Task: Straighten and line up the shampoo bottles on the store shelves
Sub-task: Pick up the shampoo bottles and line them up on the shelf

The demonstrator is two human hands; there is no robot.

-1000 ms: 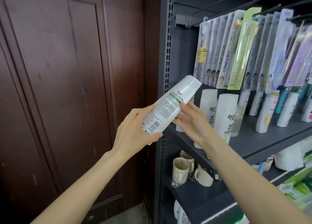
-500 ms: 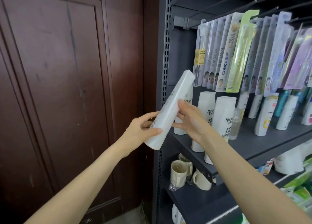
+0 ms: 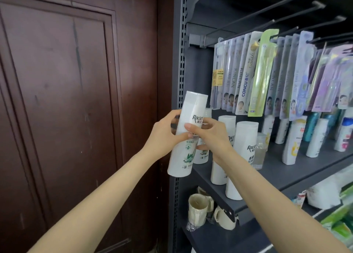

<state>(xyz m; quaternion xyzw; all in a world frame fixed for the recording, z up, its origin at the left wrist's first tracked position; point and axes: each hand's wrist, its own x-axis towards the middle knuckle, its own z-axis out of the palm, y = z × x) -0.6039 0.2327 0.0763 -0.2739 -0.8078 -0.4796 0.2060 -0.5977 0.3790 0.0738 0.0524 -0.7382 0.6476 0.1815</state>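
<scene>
Cups (image 3: pixel 198 209) under bottle shelf (image 3: pixel 277 178)

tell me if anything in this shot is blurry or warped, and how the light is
Head view: the held shampoo bottle, left hand and right hand are fairly sharp, its logo readable; the hanging toothbrush packs at far right smear soft; the wide lens bows the shelf upright and door; light is soft and even, no hard glare, the lower shelf with mugs dimmer.

Smooth white plastic bottle (image 3: pixel 188 134), matt grey metal shelf (image 3: pixel 273 173), dark scuffed wooden door (image 3: pixel 63 100)
</scene>
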